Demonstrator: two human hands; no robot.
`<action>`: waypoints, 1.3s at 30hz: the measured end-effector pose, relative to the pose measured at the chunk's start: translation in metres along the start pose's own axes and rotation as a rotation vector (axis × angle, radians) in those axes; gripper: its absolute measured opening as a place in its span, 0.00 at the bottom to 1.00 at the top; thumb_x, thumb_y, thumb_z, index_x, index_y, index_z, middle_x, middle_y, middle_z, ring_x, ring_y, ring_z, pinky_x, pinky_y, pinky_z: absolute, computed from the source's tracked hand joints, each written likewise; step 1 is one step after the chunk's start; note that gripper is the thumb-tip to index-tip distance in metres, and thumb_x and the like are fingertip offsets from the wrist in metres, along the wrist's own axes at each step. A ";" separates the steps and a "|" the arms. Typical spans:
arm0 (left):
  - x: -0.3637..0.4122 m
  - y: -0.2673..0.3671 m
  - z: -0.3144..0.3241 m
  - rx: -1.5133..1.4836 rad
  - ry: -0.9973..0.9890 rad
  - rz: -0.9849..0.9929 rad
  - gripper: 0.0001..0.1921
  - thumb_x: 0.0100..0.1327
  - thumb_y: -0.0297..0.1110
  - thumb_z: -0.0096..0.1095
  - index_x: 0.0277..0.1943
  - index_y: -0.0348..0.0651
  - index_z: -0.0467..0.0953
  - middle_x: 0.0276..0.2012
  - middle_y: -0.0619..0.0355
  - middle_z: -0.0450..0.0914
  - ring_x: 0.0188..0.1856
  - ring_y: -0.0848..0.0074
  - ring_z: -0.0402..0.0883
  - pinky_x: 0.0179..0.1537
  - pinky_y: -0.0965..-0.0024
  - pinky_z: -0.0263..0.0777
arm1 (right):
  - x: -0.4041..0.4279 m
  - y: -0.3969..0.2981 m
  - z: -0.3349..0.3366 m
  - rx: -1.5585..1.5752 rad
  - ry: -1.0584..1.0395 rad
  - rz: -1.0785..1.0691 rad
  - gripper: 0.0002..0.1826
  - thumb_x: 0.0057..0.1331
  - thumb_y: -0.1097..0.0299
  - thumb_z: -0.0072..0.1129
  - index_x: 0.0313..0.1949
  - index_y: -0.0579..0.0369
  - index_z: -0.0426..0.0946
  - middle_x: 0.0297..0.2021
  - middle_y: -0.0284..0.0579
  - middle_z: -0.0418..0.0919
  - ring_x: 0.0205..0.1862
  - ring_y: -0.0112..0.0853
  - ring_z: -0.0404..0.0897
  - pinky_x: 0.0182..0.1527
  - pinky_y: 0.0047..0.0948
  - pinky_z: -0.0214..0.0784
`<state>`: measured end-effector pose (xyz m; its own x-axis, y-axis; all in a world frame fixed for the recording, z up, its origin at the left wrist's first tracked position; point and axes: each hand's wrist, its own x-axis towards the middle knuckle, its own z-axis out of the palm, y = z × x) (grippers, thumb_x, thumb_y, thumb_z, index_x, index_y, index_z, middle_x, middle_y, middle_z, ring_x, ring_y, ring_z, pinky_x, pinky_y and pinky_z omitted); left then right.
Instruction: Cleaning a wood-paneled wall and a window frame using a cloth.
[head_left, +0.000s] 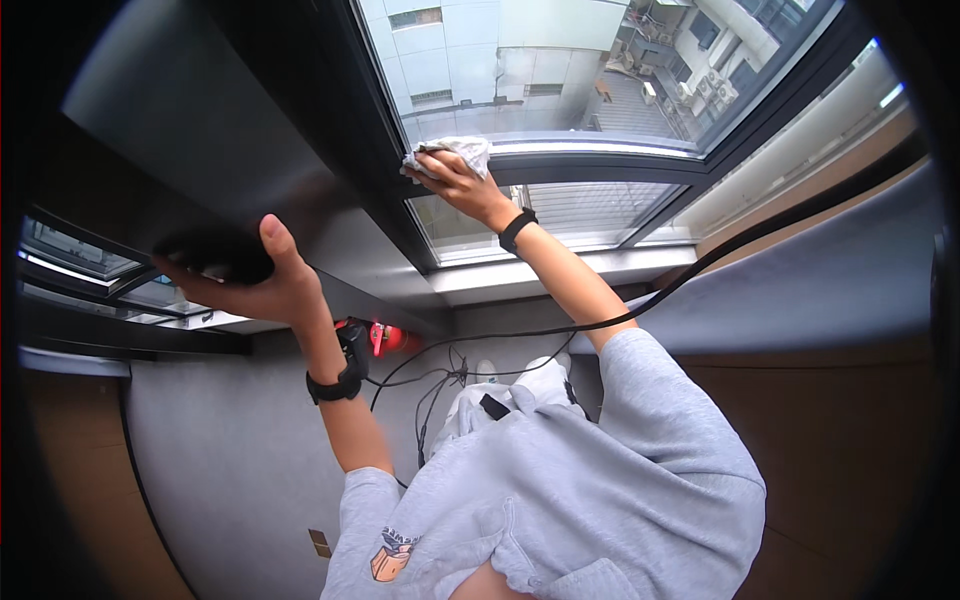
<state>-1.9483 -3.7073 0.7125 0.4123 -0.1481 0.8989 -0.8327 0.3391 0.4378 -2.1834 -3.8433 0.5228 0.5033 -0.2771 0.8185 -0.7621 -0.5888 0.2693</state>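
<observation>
My right hand (461, 180) is closed around a crumpled whitish cloth (469, 152). It presses the cloth against the lower left corner of the dark window frame (600, 166), between an upper pane (555, 82) and a lower pane (600, 214). My left hand (262, 277) is raised at the left with its thumb up, beside a dark glossy panel (247, 127). A black rounded shape lies within its curled fingers; whether it is a held object or a shadow or reflection, I cannot tell. Black bands circle both wrists.
A black cable (720, 255) crosses over my right arm, and tangled cables (456, 371) hang before my legs. A red fire extinguisher (386, 339) stands on the grey floor (225, 450) by the wall. Grey-blue fabric-like surface (825, 277) lies at the right.
</observation>
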 end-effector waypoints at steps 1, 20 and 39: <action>0.001 0.000 -0.002 0.017 0.011 0.012 0.59 0.55 0.71 0.69 0.76 0.35 0.54 0.64 0.39 0.65 0.62 0.53 0.74 0.55 0.59 0.80 | -0.003 0.004 -0.002 0.001 -0.052 -0.047 0.29 0.62 0.69 0.64 0.63 0.31 0.79 0.61 0.27 0.71 0.63 0.27 0.69 0.64 0.32 0.72; 0.003 0.014 -0.004 -0.059 0.006 -0.074 0.55 0.54 0.64 0.73 0.75 0.35 0.57 0.66 0.39 0.68 0.64 0.52 0.76 0.62 0.56 0.77 | -0.176 0.180 -0.190 -0.325 -0.125 0.446 0.33 0.57 0.85 0.60 0.59 0.35 0.84 0.49 0.42 0.79 0.55 0.42 0.78 0.60 0.41 0.69; -0.001 -0.002 -0.001 -0.104 -0.040 -0.008 0.63 0.53 0.65 0.73 0.79 0.32 0.45 0.65 0.40 0.59 0.68 0.52 0.65 0.60 0.52 0.71 | 0.009 -0.055 -0.015 0.057 0.321 0.902 0.23 0.60 0.77 0.66 0.56 0.49 0.82 0.51 0.48 0.81 0.55 0.47 0.77 0.61 0.46 0.67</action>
<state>-1.9466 -3.7070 0.7106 0.4018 -0.1875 0.8963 -0.7857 0.4323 0.4426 -2.1428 -3.8018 0.5224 -0.4056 -0.4280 0.8076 -0.7827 -0.2937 -0.5487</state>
